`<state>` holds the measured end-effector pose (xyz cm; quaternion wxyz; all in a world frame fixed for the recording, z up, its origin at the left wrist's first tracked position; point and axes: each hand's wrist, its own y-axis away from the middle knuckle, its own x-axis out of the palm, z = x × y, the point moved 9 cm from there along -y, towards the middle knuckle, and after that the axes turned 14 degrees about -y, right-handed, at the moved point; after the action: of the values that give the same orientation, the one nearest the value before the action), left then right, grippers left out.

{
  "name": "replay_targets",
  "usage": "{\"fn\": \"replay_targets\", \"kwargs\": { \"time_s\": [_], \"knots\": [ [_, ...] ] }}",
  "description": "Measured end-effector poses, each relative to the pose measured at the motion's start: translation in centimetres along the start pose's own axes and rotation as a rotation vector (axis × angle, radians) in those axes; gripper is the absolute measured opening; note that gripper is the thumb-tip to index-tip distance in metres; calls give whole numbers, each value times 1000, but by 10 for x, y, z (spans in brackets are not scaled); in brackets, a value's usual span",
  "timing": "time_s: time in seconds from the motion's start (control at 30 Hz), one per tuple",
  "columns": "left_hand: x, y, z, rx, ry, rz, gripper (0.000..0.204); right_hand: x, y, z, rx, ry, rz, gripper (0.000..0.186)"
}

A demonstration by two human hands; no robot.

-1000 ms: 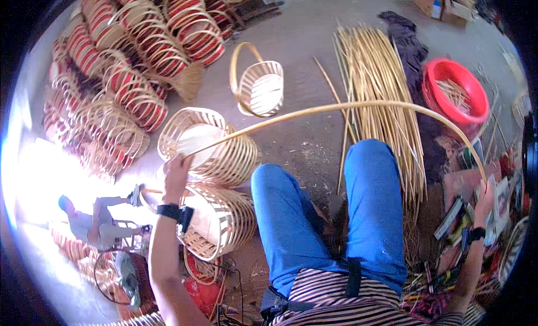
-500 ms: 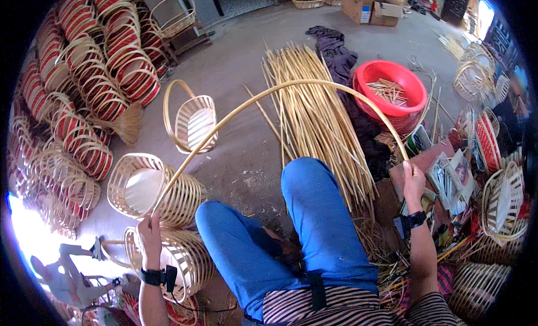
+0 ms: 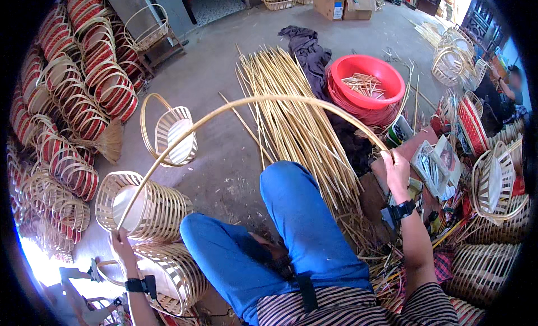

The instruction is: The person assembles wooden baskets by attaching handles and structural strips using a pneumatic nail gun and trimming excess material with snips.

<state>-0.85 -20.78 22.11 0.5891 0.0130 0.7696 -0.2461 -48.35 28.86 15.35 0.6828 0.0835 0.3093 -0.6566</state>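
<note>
A long pale cane (image 3: 263,98) is bent into a wide arch above my knees. Its left end is gripped in my left hand (image 3: 122,251), beside the stacked woven baskets. My right hand (image 3: 395,172) is closed round its other end, close to the red tub. Below the left hand, the nearest woven basket (image 3: 168,278) lies on its side, and another woven basket (image 3: 159,211) lies just beyond it. A bundle of straight canes (image 3: 302,124) is spread on the floor past my right knee, partly behind the arch.
A red tub (image 3: 386,74) holds short sticks. A dark cloth (image 3: 311,51) lies beside the canes. A handled basket (image 3: 182,136) stands ahead on the left, near tall stacks of red-banded baskets (image 3: 115,93). At right are a tray of tools (image 3: 430,166) and more baskets (image 3: 493,183).
Both hands have shifted left in the picture with the cane, the left one also lower and the right one slightly higher. The whole view has shifted too.
</note>
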Motion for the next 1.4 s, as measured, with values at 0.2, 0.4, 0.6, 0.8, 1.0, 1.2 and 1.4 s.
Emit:
{"fn": "replay_targets", "kwargs": {
  "time_s": [0.2, 0.4, 0.6, 0.8, 1.0, 1.2, 1.4],
  "knots": [
    [-12, -24, 56, -44, -114, -168, 26, -1, 0, 37, -360, 73, 124, 27],
    [15, -30, 27, 71, -61, 52, 18, 3, 4, 71, -575, 72, 194, 23],
    [8, -19, -22, 141, -159, -12, 20, 11, 0, 78, -638, 87, 225, 20],
    [6, -16, -44, 155, -231, -54, 20, 10, -10, 50, -551, 60, 295, 14],
    [3, -13, -36, 137, -245, -18, 19, 19, -11, 50, -602, 48, 453, 13],
    [2, -15, -27, 119, -224, -9, 18, 22, -13, 28, -518, 65, 633, 21],
    [-4, -20, -18, 80, -215, -33, 21, 20, -11, -20, -99, -229, 658, 22]
  ]
}}
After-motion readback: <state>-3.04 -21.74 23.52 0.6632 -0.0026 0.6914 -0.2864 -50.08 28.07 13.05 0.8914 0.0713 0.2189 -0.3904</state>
